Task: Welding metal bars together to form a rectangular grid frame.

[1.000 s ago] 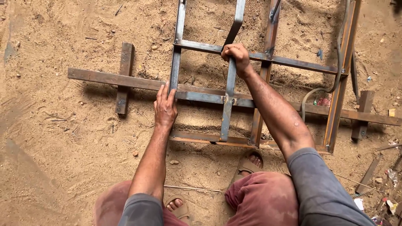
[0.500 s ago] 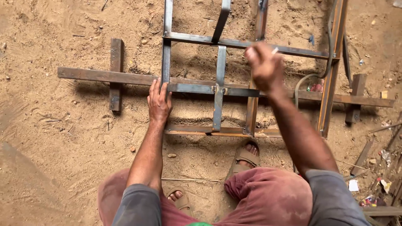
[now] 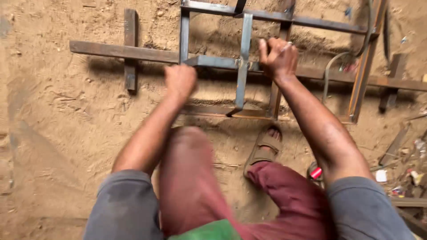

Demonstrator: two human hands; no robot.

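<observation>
Both hands on a welded steel frame laid over sandy ground.

The left hand is closed in a fist at the frame's lower crossbar, just beside the left upright. The right hand is closed over the same crossbar to the right of the centre bar, with a small pale object between its fingers. The frame rests across a long rusty bar lying on the sand. A sandalled foot stands below the frame's near edge. Scrap lies at the right.
</observation>
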